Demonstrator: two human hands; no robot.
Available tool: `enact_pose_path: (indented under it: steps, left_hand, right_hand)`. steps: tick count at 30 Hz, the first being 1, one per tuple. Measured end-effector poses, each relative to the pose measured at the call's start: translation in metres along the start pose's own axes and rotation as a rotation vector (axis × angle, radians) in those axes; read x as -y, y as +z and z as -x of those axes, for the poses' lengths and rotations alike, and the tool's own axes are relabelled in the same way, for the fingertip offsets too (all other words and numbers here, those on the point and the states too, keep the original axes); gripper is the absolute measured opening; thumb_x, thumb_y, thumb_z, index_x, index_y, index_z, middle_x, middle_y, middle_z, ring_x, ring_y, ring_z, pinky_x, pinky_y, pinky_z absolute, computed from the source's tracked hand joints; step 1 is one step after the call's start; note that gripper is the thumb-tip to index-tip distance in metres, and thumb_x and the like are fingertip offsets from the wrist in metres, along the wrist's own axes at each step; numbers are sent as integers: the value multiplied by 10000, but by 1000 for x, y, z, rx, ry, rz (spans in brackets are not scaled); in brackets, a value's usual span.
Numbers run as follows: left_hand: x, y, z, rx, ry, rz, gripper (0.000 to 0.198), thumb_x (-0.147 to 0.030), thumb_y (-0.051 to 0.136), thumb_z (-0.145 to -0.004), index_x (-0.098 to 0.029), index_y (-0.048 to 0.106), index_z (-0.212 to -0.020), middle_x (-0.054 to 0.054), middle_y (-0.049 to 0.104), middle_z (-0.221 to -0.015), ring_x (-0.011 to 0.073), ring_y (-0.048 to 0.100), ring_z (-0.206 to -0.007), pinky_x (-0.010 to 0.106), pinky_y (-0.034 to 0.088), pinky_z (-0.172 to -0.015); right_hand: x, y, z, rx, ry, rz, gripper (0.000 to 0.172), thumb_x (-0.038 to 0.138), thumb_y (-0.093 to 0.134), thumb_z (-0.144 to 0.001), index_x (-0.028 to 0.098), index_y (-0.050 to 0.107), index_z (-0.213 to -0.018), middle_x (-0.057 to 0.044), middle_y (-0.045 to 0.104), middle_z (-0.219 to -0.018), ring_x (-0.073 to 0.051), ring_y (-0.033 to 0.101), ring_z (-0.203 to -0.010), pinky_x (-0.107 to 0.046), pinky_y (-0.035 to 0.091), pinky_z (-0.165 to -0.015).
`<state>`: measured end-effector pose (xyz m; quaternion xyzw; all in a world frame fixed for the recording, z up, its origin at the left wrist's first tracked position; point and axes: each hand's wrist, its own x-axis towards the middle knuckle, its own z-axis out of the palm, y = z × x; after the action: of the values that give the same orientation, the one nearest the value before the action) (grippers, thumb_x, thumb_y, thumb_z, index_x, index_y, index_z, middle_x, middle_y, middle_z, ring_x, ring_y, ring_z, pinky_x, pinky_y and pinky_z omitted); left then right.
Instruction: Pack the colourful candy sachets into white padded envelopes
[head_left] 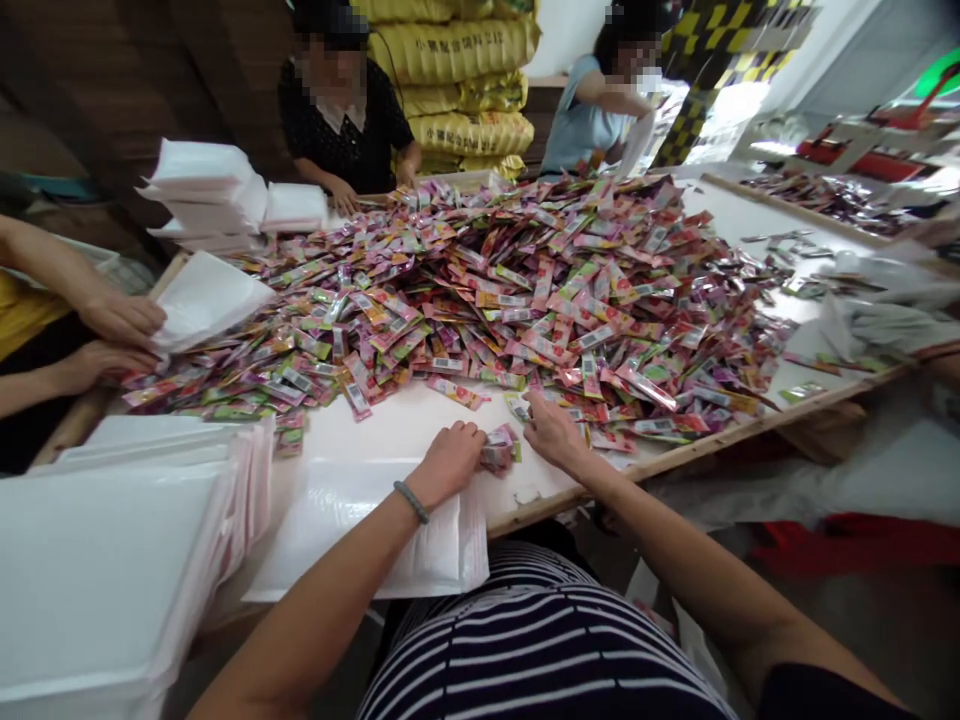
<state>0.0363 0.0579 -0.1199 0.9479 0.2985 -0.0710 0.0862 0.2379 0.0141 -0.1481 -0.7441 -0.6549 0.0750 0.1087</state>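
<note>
A large heap of small, colourful flat packets (517, 290) covers the middle of the white table. My left hand (454, 460), with a grey band at its wrist, is closed around a small bunch of packets (501, 450) near the front edge. Under that wrist lies a flat white padded envelope (337, 500). My right hand (551, 428) reaches to the near edge of the heap, its fingertips at a packet (517, 405); whether it grips this packet is hard to make out.
Stacked white padded envelopes (112, 560) fill the near left, and another stack (206, 190) stands at the far left. A co-worker's hands (124, 320) hold an envelope at the left. Two other people work across the table. A wooden rim (675, 455) edges the table.
</note>
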Motion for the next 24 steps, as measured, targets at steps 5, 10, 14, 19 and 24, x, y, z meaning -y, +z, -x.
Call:
enact_pose_path:
  steps: [5, 10, 14, 19, 24]
  left_hand:
    - [-5, 16, 14, -88, -24, 6, 216, -186, 453, -927, -153, 533, -1124, 118, 573, -1149, 261, 507, -1072, 382, 451, -831]
    - [-7, 27, 21, -130, -39, 20, 200, -180, 425, -943, -172, 513, -1122, 102, 552, -1176, 241, 496, -1075, 377, 433, -865]
    - [-7, 27, 20, -120, -25, 7, 192, -156, 419, -937, -165, 515, -1103, 102, 564, -1144, 250, 500, -1056, 385, 433, -840]
    - [-8, 19, 20, -46, -1, -11, 197, -148, 407, -938, -150, 524, -1096, 104, 577, -1128, 255, 514, -1030, 392, 431, -835]
    - [-10, 19, 31, -60, -9, -33, 205, -165, 391, -948, -151, 524, -1104, 101, 576, -1119, 263, 519, -1025, 410, 434, -838]
  right_hand:
    - [11, -12, -40, -122, -163, -2, 479, 106, 435, -834, 114, 494, -1309, -163, 633, -1146, -270, 549, -1064, -355, 401, -920]
    - [20, -9, -65, -19, -110, -17, 430, 128, 487, -837, 113, 549, -1262, -153, 661, -1097, -257, 572, -1065, -331, 408, -916]
    - [34, -3, -69, -38, -158, -168, 412, 188, 562, -828, 131, 576, -1235, -107, 678, -1101, -223, 605, -1010, -304, 439, -878]
    - [60, 7, -75, 70, -343, -140, 376, 183, 592, -823, 166, 640, -1195, -99, 688, -1103, -217, 618, -1001, -288, 448, -838]
    - [58, 12, -67, 164, -504, -6, 364, 107, 476, -874, 216, 704, -1136, -90, 703, -1031, -196, 631, -958, -262, 434, -781]
